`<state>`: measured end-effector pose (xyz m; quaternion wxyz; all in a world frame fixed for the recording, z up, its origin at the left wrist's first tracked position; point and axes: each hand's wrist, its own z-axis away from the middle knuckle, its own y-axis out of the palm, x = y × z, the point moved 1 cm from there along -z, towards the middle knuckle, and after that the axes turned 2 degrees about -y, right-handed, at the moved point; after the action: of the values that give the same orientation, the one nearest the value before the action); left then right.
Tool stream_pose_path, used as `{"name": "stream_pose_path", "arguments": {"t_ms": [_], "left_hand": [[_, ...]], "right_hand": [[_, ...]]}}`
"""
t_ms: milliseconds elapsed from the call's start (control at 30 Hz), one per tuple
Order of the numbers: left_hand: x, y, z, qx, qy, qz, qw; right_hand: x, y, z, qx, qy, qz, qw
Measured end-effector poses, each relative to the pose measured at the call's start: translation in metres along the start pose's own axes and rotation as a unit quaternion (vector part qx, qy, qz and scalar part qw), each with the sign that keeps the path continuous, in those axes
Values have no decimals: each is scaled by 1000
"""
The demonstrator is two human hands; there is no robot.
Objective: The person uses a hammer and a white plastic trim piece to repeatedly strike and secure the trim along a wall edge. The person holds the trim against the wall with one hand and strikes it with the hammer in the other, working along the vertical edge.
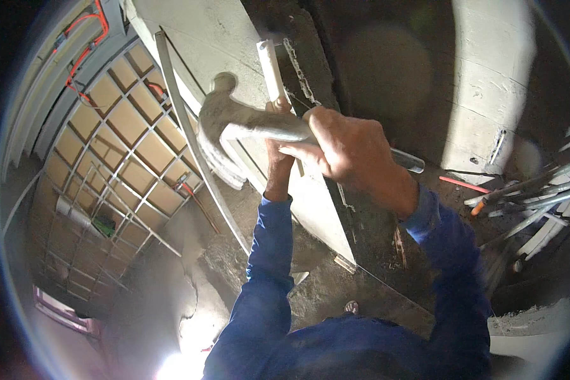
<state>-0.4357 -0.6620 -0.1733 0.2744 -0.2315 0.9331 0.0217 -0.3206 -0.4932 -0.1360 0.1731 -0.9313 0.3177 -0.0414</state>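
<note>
My right hand point(354, 145) is wrapped round the handle of a claw hammer point(269, 126), and the handle's end sticks out past my wrist. The pale, dusty hammer head lies to the left, passing in front of my left hand point(280, 155). That hand is closed round a straight white bar point(270, 69), which points away from me along the wall edge. I cannot tell the bar's kind, and its lower part is hidden by the hammer and my fingers. Just right of the bar, a rough narrow groove point(301, 73) runs in the dark wall surface.
A long metal strip point(187, 120) slants along the left of the pale wall panel point(326, 215). Several pipes point(544, 199) lie heaped at the right, near a red rod point(463, 184). A ceiling grid point(130, 114) with orange conduit point(82, 60) fills the left. Bright light glares at lower left.
</note>
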Motion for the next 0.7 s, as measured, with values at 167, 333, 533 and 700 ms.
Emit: {"name": "stream_pose_path", "arguments": {"t_ms": [167, 333, 533, 700], "left_hand": [[0, 8, 9, -1, -95, 26, 995], [2, 11, -2, 3, -34, -75, 997], [6, 11, 0, 57, 91, -63, 992], [5, 7, 1, 59, -75, 2, 995]], "right_hand": [[3, 0, -12, -88, -140, -10, 986], [-41, -3, -36, 52, 87, 59, 993], [-15, -8, -24, -63, -94, -45, 993], [-40, -10, -53, 117, 105, 108, 982]]}}
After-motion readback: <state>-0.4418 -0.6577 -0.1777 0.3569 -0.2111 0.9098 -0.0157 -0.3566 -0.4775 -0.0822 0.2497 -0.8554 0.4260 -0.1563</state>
